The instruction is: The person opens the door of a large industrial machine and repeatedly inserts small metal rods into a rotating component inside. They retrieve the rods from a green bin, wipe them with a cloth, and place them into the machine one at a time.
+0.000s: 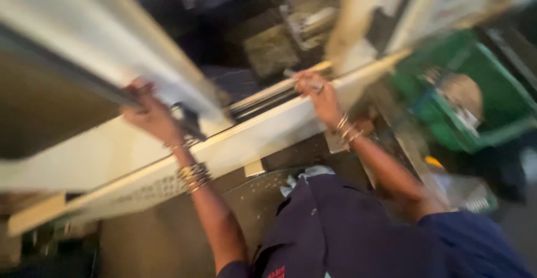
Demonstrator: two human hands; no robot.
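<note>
The picture is tilted and blurred by motion. My left hand (pixel 146 112) reaches up and grips the lower edge of a large pale panel (pixel 106 37) at the upper left. My right hand (pixel 318 90) rests on the top edge of a long cream-coloured bar or frame (pixel 251 138) that runs across the middle; its fingers curl over that edge. Both wrists carry metal bangles. A dark slot with a rail (pixel 263 102) lies between the two hands. My dark blue clothing fills the bottom.
A green plastic crate (pixel 492 93) stands at the right with a tan rounded object (pixel 461 96) in it. Dark machine parts sit behind the frame at top centre. A white cloth (pixel 305 176) lies at my waist.
</note>
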